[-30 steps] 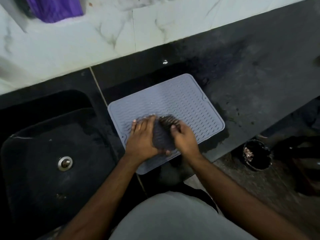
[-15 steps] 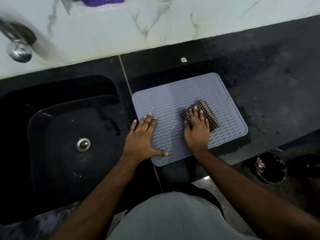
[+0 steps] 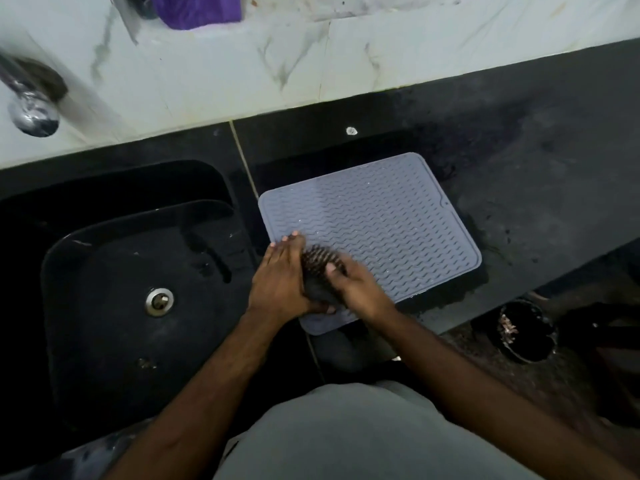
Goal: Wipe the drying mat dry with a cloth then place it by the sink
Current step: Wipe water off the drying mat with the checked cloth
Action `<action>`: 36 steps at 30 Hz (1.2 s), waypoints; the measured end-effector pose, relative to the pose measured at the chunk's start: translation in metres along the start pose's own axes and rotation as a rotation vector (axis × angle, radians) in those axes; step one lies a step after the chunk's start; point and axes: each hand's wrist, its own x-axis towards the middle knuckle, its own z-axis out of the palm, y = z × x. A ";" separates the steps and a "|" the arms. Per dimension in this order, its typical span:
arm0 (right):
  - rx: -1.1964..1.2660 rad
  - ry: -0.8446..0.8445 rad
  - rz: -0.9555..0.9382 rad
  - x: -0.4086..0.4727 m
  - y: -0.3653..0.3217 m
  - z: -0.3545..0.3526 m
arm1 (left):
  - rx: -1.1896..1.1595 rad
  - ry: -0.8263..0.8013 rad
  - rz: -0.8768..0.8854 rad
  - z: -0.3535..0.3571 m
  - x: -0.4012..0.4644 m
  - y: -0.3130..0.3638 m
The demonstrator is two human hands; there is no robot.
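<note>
Your mat (image 3: 381,230) lies flat on the counter (image 3: 540,174), its near left corner just beside the sink (image 3: 104,306) and reaching out past the counter edge. Half a second ago your right hand pressed the cloth flat at the mat's middle while your left lay spread on the mat's sink-side edge. Now the cloth (image 3: 320,275) is back at the mat's near left corner, bunched up between both hands. Your left hand (image 3: 280,282) is cupped against the cloth's sink side, fingers reaching onto the mat. Your right hand (image 3: 356,289) is curled over it, thumb on top. Motion blur hides how firmly either hand grips.

So one pass across the mat's middle looks done, and you seem to be regathering the cloth for another stroke. Droplets glint on the ridges beyond your hands, so wiping is likely unfinished. The mat's far right half probably needs attention next. It already sits just beside the sink, so final placing should take little.
</note>
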 end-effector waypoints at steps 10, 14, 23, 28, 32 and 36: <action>0.191 0.180 0.061 0.011 -0.018 -0.043 | -0.093 -0.116 -0.017 -0.031 0.015 -0.005; -0.702 0.177 -0.115 0.043 0.015 -0.055 | -0.006 -0.167 -0.086 -0.025 0.012 0.009; -1.270 0.141 -0.441 0.041 0.036 -0.044 | 0.262 -0.141 -0.191 -0.022 0.021 0.049; -1.230 0.014 -0.464 0.053 0.035 -0.050 | 0.376 -0.227 -0.344 -0.016 0.032 0.074; -1.224 -0.069 -0.517 0.056 0.031 -0.071 | 0.422 -0.306 -0.523 -0.009 0.044 0.094; -1.106 0.043 -0.514 0.059 0.032 -0.114 | 0.481 -0.366 -0.556 -0.008 0.051 0.104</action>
